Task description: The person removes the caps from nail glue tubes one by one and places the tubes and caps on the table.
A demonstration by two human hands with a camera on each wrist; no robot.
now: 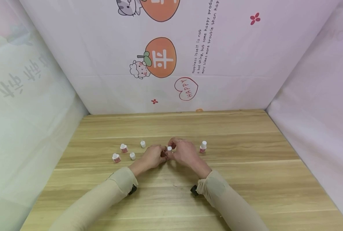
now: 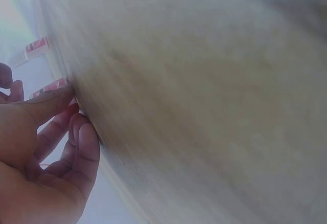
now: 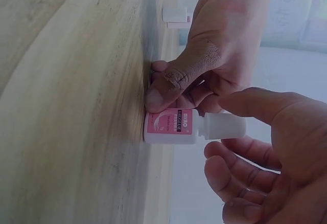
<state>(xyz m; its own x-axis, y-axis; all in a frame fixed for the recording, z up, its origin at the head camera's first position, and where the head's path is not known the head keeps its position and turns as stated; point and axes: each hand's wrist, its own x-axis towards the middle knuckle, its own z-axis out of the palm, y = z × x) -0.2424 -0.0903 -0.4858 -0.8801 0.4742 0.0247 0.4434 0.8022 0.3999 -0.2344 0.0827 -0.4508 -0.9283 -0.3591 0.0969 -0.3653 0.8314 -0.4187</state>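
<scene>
A small nail glue bottle (image 3: 171, 127) with a pink label and a white cap (image 3: 225, 126) stands upright on the table between both hands. My left hand (image 1: 154, 156) holds it low down, the thumb lying along the label's side in the right wrist view. My right hand (image 1: 185, 153) has its thumb and fingers around the cap, and a stretch of white neck shows beneath it. In the left wrist view, the left hand (image 2: 56, 147) hides most of the bottle.
Two uncapped bottles (image 1: 124, 148) (image 1: 116, 158) stand on the left of the wooden table (image 1: 171, 199). Two loose white caps (image 1: 142, 144) (image 1: 132, 156) lie nearer the left hand. A capped bottle (image 1: 203, 147) stands right of the right hand. Printed cloth walls (image 1: 232, 64) enclose the table.
</scene>
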